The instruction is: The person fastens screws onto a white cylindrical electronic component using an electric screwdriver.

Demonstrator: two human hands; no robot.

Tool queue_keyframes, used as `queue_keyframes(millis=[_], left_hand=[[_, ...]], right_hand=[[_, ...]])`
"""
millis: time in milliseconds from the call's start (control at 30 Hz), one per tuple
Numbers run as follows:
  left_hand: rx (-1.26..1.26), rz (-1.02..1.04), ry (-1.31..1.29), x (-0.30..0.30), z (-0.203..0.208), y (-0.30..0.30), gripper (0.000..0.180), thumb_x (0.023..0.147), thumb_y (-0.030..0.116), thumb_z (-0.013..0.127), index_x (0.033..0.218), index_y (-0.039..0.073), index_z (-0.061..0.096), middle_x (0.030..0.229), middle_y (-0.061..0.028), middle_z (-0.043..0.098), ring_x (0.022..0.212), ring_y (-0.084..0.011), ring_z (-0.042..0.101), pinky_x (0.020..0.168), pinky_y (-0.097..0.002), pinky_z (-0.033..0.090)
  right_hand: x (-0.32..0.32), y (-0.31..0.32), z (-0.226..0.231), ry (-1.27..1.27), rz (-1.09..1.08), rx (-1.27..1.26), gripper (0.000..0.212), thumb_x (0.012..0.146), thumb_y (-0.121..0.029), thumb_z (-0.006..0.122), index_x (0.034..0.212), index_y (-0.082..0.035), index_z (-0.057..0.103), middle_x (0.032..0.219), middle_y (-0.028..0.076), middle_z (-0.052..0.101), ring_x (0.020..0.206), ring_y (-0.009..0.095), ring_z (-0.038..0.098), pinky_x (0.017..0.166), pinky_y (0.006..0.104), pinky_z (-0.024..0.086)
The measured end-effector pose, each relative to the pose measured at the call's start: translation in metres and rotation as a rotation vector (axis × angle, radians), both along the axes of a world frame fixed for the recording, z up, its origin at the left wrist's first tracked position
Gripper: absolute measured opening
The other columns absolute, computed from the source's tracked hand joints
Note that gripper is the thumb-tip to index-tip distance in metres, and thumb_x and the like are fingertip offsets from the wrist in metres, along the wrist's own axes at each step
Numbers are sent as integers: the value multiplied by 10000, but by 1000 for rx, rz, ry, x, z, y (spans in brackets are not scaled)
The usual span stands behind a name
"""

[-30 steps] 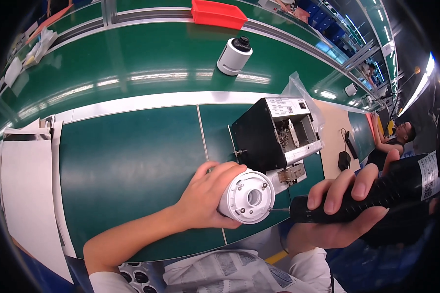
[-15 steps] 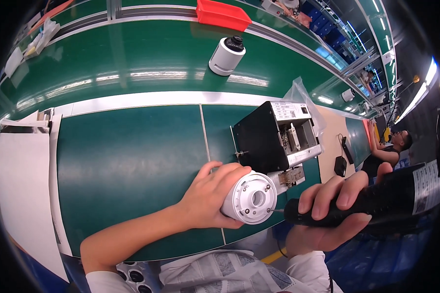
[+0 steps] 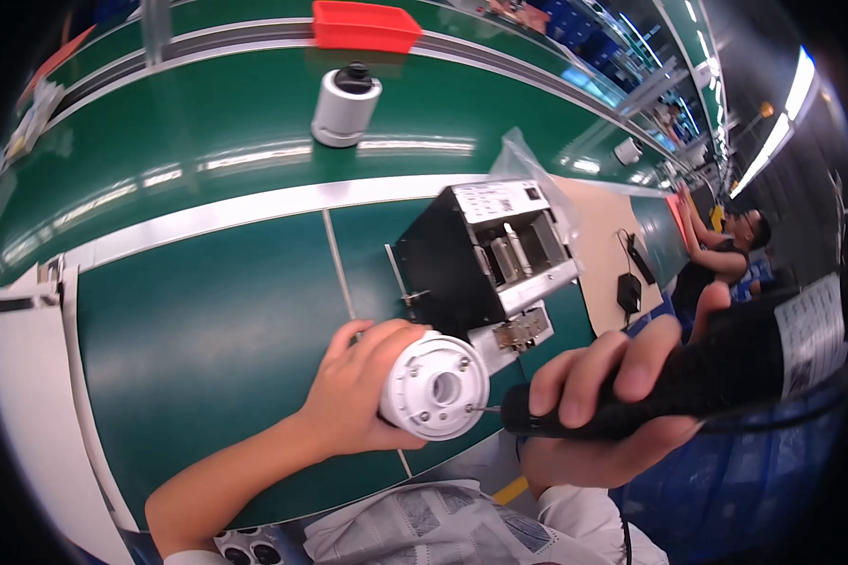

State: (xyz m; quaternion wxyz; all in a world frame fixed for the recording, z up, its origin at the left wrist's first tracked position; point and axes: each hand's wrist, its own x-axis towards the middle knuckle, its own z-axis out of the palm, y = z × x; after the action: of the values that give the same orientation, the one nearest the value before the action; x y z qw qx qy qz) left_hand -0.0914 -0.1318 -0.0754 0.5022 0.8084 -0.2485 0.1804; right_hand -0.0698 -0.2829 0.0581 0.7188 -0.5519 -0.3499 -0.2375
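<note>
A white cylindrical housing (image 3: 411, 400) is in my left hand (image 3: 363, 386), its fingers wrapped round the side. The round end face tilts up toward me, with a central hole and several screws near its rim. My right hand (image 3: 598, 395) is closed round a black electric screwdriver (image 3: 716, 381), held nearly level. Its thin bit points left and meets the screw at the face's lower right. Just beyond the housing stands a black box-shaped screw feeder (image 3: 466, 259) with an open front and a metal bracket (image 3: 523, 331) at its foot.
A green conveyor (image 3: 217, 113) runs behind the bench, carrying a white cylinder with a black top (image 3: 347, 108). A red tray (image 3: 366, 28) lies farther back. White sheets (image 3: 28, 377) are at the left; a black adapter (image 3: 628, 292) and another person (image 3: 716, 250) are at the right.
The whole view has swung, so most things appear farther left. The white cylinder on the conveyor has also moved left relative to the red tray. The screwdriver bit stays at the same screw.
</note>
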Motion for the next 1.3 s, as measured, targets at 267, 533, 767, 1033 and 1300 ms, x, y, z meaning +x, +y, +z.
queue_keyframes(millis=[267, 533, 767, 1033, 1300], left_hand=[[33, 32, 4, 3, -3, -8, 1092, 388, 343, 880, 1294, 64, 338, 1200, -124, 515, 1099, -290, 508, 977, -479, 304], [20, 47, 14, 2, -3, -1, 1061, 380, 351, 876, 1268, 52, 377, 1203, -110, 534, 1096, -286, 515, 971, -460, 310], [4, 17, -69, 5, 1, -7, 1043, 440, 381, 860, 1290, 39, 361, 1176, -138, 534, 1072, -314, 519, 947, -474, 331], [-38, 54, -60, -2, -1, -1, 947, 530, 340, 792, 1314, 47, 348, 1199, -133, 486, 1103, -276, 491, 958, -485, 334], [-76, 50, -67, -2, -1, -3, 980, 470, 318, 833, 1287, 43, 366, 1232, -117, 497, 1114, -278, 506, 930, -494, 352]], right_hand=[[45, -75, -34, 51, -273, 92, 620, 913, -226, 559, 1366, -69, 166, 855, 51, 480, 590, 126, 515, 490, 291, 482], [43, -76, -65, 93, -261, -29, 618, 914, -217, 558, 1365, -52, 169, 854, 65, 460, 590, 133, 499, 494, 297, 472], [16, -26, 11, -41, -44, 103, 606, 975, -355, 374, 1391, -2, 112, 888, 33, 399, 595, 83, 433, 444, 247, 433], [25, 47, 12, 12, 91, -34, 616, 961, -369, 413, 1374, 6, 152, 874, 42, 424, 579, 92, 442, 428, 245, 450], [22, 54, 8, 85, -42, -123, 743, 903, -420, 505, 1389, -17, 112, 849, 42, 431, 562, 106, 474, 449, 274, 460]])
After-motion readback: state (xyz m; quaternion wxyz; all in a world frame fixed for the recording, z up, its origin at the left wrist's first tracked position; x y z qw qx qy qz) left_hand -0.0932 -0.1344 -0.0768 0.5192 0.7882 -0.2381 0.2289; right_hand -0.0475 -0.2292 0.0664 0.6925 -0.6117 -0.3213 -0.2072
